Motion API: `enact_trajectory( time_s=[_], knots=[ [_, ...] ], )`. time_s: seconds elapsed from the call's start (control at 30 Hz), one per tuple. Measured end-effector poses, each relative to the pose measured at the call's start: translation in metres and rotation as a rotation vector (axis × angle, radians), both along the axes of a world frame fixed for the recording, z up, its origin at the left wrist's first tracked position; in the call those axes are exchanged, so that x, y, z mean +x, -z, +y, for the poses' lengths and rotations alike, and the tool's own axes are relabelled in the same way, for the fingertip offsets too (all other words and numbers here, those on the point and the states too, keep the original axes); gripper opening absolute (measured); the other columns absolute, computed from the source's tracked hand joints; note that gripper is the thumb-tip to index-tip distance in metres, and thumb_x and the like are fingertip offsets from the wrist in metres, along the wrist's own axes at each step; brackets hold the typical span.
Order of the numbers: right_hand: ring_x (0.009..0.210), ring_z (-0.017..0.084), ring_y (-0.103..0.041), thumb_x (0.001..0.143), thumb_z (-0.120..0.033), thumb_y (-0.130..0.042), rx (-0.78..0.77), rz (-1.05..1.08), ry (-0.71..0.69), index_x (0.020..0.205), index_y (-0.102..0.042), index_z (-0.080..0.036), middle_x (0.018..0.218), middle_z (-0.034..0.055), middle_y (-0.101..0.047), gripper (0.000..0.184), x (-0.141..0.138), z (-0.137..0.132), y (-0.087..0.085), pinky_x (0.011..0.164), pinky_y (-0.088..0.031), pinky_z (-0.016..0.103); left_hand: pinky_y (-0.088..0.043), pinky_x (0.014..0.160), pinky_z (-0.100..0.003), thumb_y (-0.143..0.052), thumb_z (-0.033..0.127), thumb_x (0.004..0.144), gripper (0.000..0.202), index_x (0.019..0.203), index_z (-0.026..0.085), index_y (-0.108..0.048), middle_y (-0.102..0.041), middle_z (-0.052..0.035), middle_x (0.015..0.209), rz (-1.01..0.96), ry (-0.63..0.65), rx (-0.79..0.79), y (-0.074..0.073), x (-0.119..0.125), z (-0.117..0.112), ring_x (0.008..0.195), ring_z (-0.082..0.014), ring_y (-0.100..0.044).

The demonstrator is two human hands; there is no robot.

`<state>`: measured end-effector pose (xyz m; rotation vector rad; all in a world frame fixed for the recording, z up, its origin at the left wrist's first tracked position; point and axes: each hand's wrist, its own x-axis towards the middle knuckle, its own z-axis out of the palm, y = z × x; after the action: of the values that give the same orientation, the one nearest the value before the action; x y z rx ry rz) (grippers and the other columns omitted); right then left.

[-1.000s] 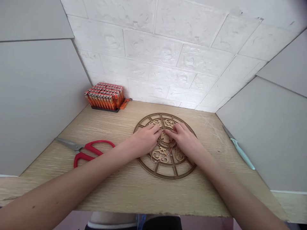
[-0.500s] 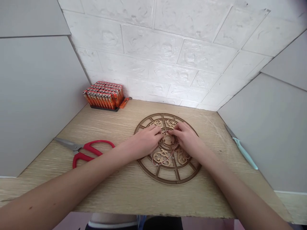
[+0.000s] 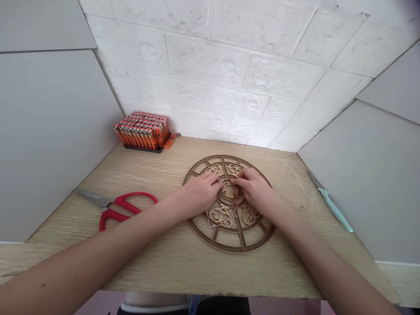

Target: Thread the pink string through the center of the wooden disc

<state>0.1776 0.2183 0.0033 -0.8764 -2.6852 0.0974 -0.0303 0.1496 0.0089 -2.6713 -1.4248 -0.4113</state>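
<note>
A round laser-cut wooden panel (image 3: 241, 250) with scrollwork and spokes lies flat on the desk. Its small central hub (image 3: 230, 191) shows between my hands. My left hand (image 3: 201, 194) rests on the panel's left part, fingertips curled close to the hub. My right hand (image 3: 254, 190) sits on the upper right part, fingertips almost meeting the left ones above the hub. A thin reddish thread (image 3: 226, 218) runs from under my right hand across the scrollwork. Whether either hand pinches it is hidden.
Red-handled scissors (image 3: 123, 205) lie left of the panel on the wooden desk (image 3: 183, 267). An orange block of lighters (image 3: 142, 131) and one loose lighter (image 3: 170, 141) stand by the white brick wall (image 3: 203, 74). A teal-handled knife (image 3: 333, 210) lies along the right grey panel (image 3: 370, 183).
My hands have drawn slightly back from the hub, which now shows more fully. The view has shifted a little, and the thread stays in about the same place on the panel.
</note>
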Motion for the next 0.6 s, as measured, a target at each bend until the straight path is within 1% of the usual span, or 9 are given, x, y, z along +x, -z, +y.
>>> enact_trajectory(
  time_s=[0.07,0.13,0.27,0.37,0.43,0.53,0.6],
  knots=[
    [0.092,0.019,-0.047,0.089,-0.004,-0.042,0.001,-0.002,0.001,0.105,-0.067,-0.015,0.094,0.0088,-0.051,0.032,0.0002,-0.0006,0.0001,0.079,-0.045,0.029,-0.045,0.094,-0.031,-0.040,0.018,0.090,0.031,0.113,0.013,-0.060,-0.048,-0.0097,0.114,-0.002,-0.004,0.019,0.0006,-0.0003,0.0003,0.105,-0.0156,-0.045],
    [0.092,0.019,-0.047,0.089,-0.003,-0.043,0.003,-0.005,0.003,0.105,-0.067,-0.015,0.094,0.0086,-0.051,0.032,0.0000,-0.0012,0.0001,0.080,-0.045,0.030,-0.045,0.094,-0.031,-0.040,0.018,0.090,0.030,0.111,0.013,-0.060,-0.047,-0.0101,0.117,0.003,0.019,0.023,0.0011,-0.0011,0.0011,0.105,-0.0156,-0.045],
    [0.092,0.019,-0.047,0.089,-0.003,-0.043,0.007,-0.013,0.003,0.104,-0.067,-0.015,0.094,0.0084,-0.051,0.031,-0.0007,-0.0014,-0.0006,0.080,-0.045,0.029,-0.043,0.095,-0.031,-0.041,0.019,0.090,0.029,0.111,0.013,-0.060,-0.051,-0.0087,0.108,0.019,0.070,0.017,0.0010,-0.0026,0.0025,0.106,-0.0159,-0.045],
    [0.092,0.019,-0.047,0.088,-0.003,-0.043,0.006,-0.015,0.001,0.104,-0.066,-0.015,0.094,0.0081,-0.051,0.030,-0.0006,-0.0014,-0.0016,0.081,-0.045,0.029,-0.042,0.096,-0.031,-0.040,0.018,0.090,0.029,0.112,0.013,-0.058,-0.052,-0.0091,0.110,0.036,0.083,0.022,-0.0003,-0.0032,0.0024,0.107,-0.0162,-0.044],
    [0.092,0.019,-0.046,0.087,0.000,-0.042,0.006,-0.017,0.005,0.110,-0.063,-0.015,0.095,0.0081,-0.050,0.034,-0.0003,-0.0019,-0.0022,0.081,-0.045,0.030,-0.041,0.097,-0.031,-0.040,0.017,0.090,0.030,0.113,0.013,-0.057,-0.052,-0.0095,0.111,0.039,0.106,0.020,-0.0019,-0.0037,0.0017,0.107,-0.0163,-0.044],
    [0.094,0.020,-0.045,0.084,0.004,-0.040,-0.010,-0.029,0.004,0.125,-0.055,-0.018,0.098,0.0084,-0.048,0.049,-0.0001,-0.0035,-0.0029,0.082,-0.045,0.031,-0.040,0.097,-0.031,-0.040,0.017,0.089,0.031,0.114,0.013,-0.057,-0.054,-0.0094,0.110,0.033,0.152,0.009,-0.0046,-0.0047,0.0006,0.105,-0.0161,-0.045],
    [0.094,0.020,-0.045,0.083,0.005,-0.038,-0.015,-0.036,-0.003,0.127,-0.055,-0.020,0.099,0.0088,-0.047,0.053,-0.0002,-0.0047,-0.0035,0.082,-0.045,0.031,-0.039,0.097,-0.031,-0.040,0.018,0.089,0.031,0.114,0.013,-0.057,-0.055,-0.0091,0.108,0.018,0.171,-0.002,-0.0058,-0.0053,0.0004,0.104,-0.0155,-0.046]
  ],
)
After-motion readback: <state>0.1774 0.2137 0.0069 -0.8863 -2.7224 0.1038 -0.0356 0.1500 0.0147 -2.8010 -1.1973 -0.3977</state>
